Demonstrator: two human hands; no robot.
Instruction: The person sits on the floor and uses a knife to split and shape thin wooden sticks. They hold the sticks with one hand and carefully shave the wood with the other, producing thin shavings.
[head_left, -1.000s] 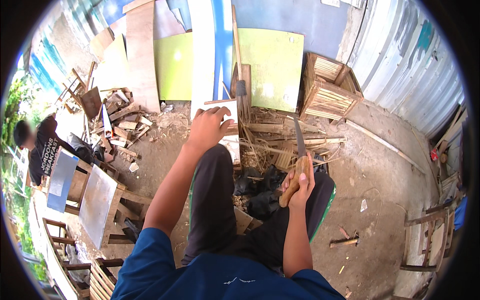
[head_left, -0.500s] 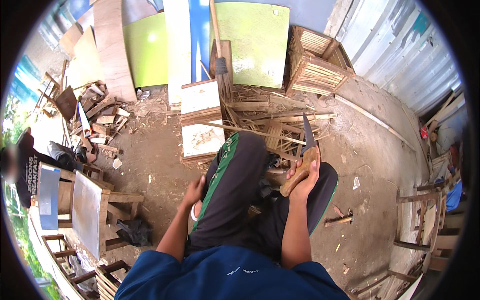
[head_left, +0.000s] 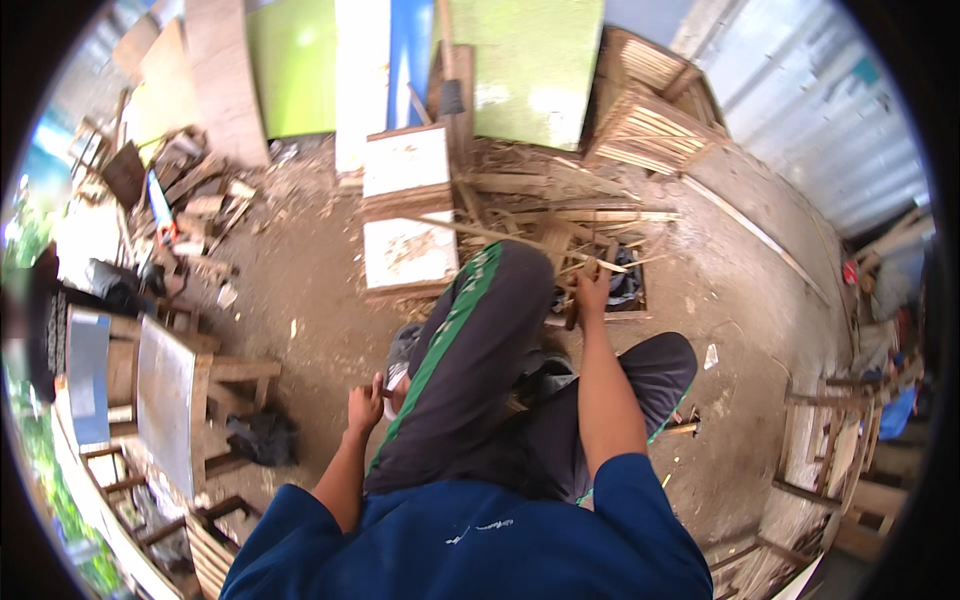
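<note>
Brown wooden handle (head_left: pixel 571 309) sits right of centre, gripped by the right hand (head_left: pixel 592 288), seemingly angled clear of the raised knee (head_left: pixel 512 268), near scrap wood (head_left: pixel 515 184); the left hand (head_left: pixel 366 406), closure unclear, hangs left of centre beside a shoe (head_left: pixel 402 349).

Wht lettering (head_left: pixel 56 335) marked a blk shirt (head_left: pixel 42 360), far L; wht script (head_left: pixel 480 530) a blue tee (head_left: pixel 440 560); pale marks (head_left: pixel 487 268) a grn trouser stripe (head_left: pixel 438 348). All were illegible.

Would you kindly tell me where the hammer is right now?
In the head view, the hammer lies at lower right on the floor, just beside the person's right leg.
</note>
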